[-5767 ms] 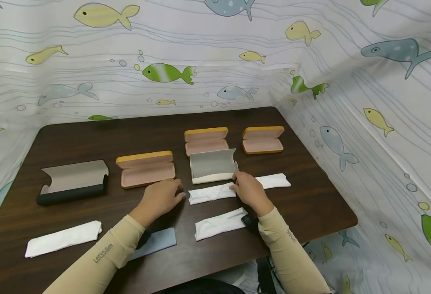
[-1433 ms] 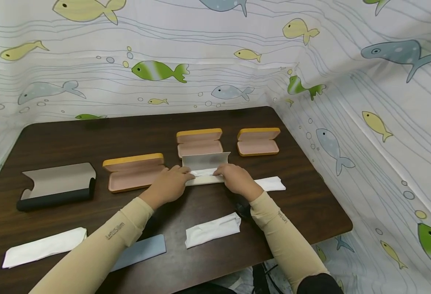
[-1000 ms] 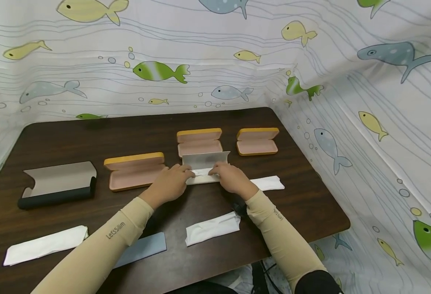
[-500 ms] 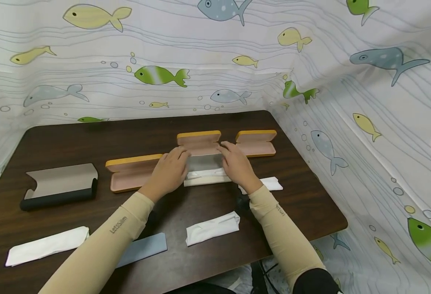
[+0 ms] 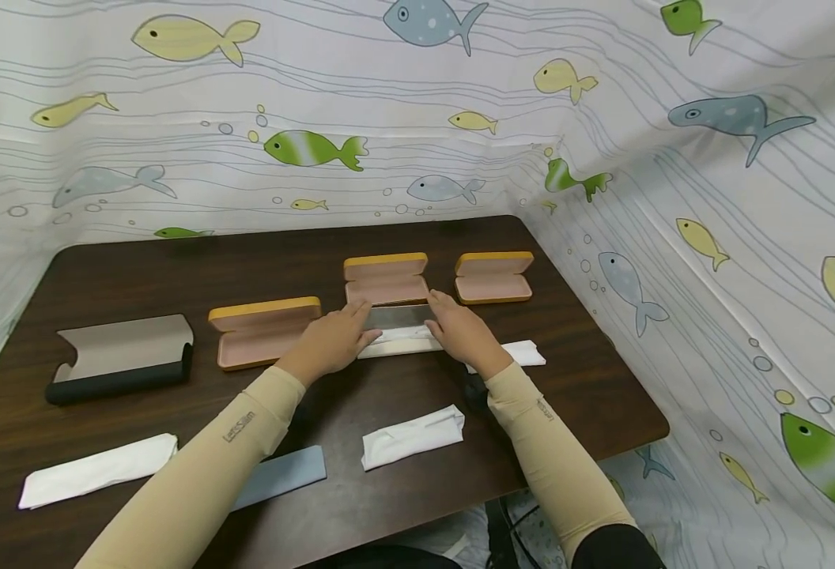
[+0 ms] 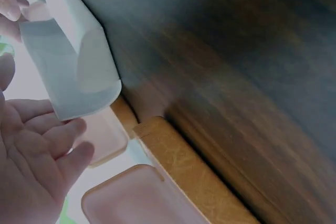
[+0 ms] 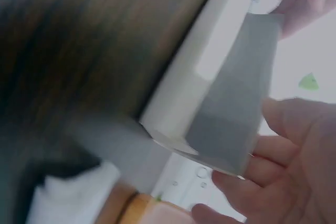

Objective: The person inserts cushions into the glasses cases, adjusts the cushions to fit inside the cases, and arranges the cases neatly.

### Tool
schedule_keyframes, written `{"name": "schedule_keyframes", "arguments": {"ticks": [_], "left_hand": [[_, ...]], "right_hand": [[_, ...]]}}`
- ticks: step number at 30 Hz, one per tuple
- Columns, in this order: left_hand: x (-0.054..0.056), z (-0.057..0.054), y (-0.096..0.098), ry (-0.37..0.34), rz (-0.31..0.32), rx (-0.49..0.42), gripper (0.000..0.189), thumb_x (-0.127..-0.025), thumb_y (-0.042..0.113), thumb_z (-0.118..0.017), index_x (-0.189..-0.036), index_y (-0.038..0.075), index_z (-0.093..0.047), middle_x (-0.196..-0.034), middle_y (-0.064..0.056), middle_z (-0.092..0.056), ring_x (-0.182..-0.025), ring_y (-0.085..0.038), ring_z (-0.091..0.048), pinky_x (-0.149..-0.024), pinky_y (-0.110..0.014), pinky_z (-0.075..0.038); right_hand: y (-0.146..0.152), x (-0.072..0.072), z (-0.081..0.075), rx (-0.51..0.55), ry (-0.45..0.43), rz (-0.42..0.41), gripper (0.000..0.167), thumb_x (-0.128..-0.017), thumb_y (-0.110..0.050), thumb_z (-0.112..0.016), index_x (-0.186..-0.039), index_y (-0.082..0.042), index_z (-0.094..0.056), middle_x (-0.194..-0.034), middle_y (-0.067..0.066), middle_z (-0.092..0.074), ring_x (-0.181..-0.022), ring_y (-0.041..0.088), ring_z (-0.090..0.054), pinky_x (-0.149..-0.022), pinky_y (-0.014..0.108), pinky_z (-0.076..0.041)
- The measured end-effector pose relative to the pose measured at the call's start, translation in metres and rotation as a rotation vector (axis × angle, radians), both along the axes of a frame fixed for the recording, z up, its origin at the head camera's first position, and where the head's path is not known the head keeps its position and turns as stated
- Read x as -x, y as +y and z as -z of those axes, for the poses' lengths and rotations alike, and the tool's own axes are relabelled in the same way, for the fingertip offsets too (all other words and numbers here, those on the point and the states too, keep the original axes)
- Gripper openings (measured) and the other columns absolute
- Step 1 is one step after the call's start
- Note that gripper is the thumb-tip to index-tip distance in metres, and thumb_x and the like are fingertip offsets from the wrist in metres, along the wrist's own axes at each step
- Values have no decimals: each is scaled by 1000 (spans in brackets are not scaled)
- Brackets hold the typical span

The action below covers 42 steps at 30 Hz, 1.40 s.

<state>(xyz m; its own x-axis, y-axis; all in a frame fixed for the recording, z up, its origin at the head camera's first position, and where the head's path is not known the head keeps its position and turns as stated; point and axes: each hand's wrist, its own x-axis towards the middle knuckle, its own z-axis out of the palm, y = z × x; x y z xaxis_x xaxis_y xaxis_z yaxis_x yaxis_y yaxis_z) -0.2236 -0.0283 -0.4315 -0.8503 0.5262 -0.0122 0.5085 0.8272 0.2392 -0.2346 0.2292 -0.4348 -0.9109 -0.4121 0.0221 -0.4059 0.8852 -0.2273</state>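
Note:
A white glasses case (image 5: 399, 346) with a grey-lined lid (image 5: 398, 317) stands mid-table, its lid tipped forward. Folded white cloth (image 5: 406, 334) lies inside it. My left hand (image 5: 332, 340) is at the lid's left end, its fingers (image 6: 68, 135) extended behind the lid and thumb in front. At the right end is my right hand (image 5: 463, 328), with its fingers (image 7: 262, 166) behind the lid and its thumb near the lid's edge. Neither hand's fingers are curled round the lid.
Yellow-edged cases (image 5: 268, 348) with pink linings stand open beside and behind; a black case (image 5: 122, 379) stands open at left. White cloths (image 5: 413, 437) and a light-blue flat piece (image 5: 285, 476) lie nearer me; another white cloth (image 5: 524, 353) lies right.
The white cloth that lay before the white case went into it, pressed by both hands. Then my hands rose to the raised lid, which now leans further forward and lower.

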Motion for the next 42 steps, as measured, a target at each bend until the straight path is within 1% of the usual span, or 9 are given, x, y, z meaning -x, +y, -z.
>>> {"name": "schedule_keyframes", "arguments": {"ticks": [4, 7, 12, 20, 26, 28, 31, 37, 42], "left_hand": [[-19, 1, -5, 14, 70, 33, 66, -107, 41, -49, -154, -4, -37, -159, -23, -36, -134, -43, -51, -104, -58, -45], [-33, 4, -6, 25, 123, 103, 66, -106, 42, -54, -152, -4, -40, -160, -22, -34, -142, -38, -43, -109, -57, -41], [-48, 10, -4, -20, 133, 193, 75, -103, 44, -58, -155, -4, -34, -165, -22, -22, -151, -35, -26, -111, -59, -38], [-45, 11, -7, -85, 151, 177, 76, -104, 42, -57, -157, -5, -28, -166, -24, -14, -152, -37, -20, -111, -60, -36], [-39, 1, -16, -258, 170, 19, 70, -106, 35, -55, -158, -4, -27, -168, -21, -8, -154, -37, -14, -119, -53, -28], [-39, -3, -18, -291, 163, -13, 67, -107, 34, -54, -157, -2, -30, -167, -20, -10, -153, -36, -17, -120, -51, -25], [-41, -8, -20, -283, 160, -25, 59, -107, 33, -53, -154, 0, -39, -165, -20, -22, -150, -36, -28, -119, -51, -28], [-53, -12, -21, -257, 148, -82, 45, -104, 31, -59, -141, 4, -58, -140, -13, -60, -128, -30, -58, -107, -49, -45], [-62, -10, -20, -351, 187, -179, 39, -95, 25, -74, -128, 6, -66, -123, -8, -69, -109, -25, -67, -93, -43, -54]], "right_hand": [[2, -21, -5, -53, -89, -22, 58, -108, -27, -53, -155, 2, -35, -163, 16, -30, -147, 32, -36, -115, 46, -36], [5, -36, -7, -92, -158, -38, 59, -107, -29, -54, -154, 2, -37, -165, 15, -26, -151, 29, -27, -117, 47, -33], [7, -47, -5, -157, -185, -45, 59, -107, -32, -54, -155, -1, -39, -167, 12, -20, -152, 25, -25, -116, 45, -36], [4, -49, -1, -157, -152, -41, 59, -107, -31, -55, -154, 0, -40, -167, 13, -22, -149, 27, -32, -112, 44, -41], [1, -51, -3, -142, -163, -29, 60, -106, -31, -55, -153, 3, -39, -167, 15, -20, -150, 28, -29, -113, 45, -39], [0, -51, -4, -140, -166, -29, 60, -107, -31, -55, -153, 4, -40, -167, 16, -19, -151, 29, -27, -114, 44, -38], [0, -50, -5, -119, -163, -26, 59, -106, -30, -56, -151, 6, -41, -166, 17, -20, -151, 30, -28, -114, 44, -38], [0, -54, -6, -85, -155, -10, 54, -107, -28, -55, -150, 3, -45, -161, 19, -34, -147, 33, -36, -116, 47, -36], [-1, -73, -15, -91, -117, 33, 50, -104, -27, -60, -144, 1, -53, -146, 19, -55, -134, 34, -53, -109, 48, -44]]}}
